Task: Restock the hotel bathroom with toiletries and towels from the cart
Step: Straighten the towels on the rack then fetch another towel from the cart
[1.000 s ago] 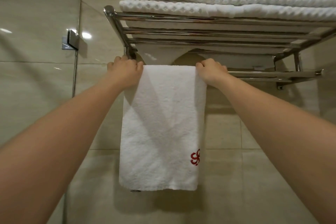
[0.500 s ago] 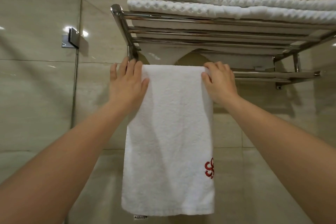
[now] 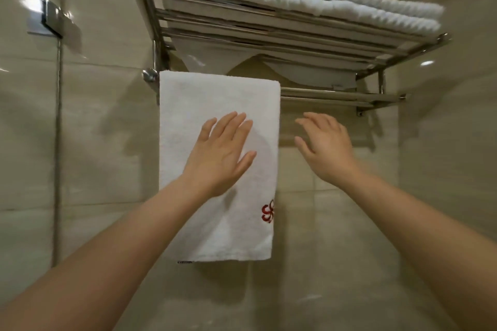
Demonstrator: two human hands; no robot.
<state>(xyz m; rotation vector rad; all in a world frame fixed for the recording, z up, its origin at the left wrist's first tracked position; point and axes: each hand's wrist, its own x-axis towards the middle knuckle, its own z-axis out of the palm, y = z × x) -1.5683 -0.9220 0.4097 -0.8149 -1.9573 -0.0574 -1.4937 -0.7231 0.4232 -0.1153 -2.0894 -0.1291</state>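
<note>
Left hand (image 3: pixel 220 158) before towel (image 3: pixel 188 105) (hung); rack (image 3: pixel 269 35) above.

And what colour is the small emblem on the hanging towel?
Red, on the white hand towel; emblem shows best in the head view.

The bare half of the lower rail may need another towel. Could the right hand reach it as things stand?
Probably yes. The right hand is open and empty, just below the bare rail, right of the hanging towel; nothing lies between.
</note>
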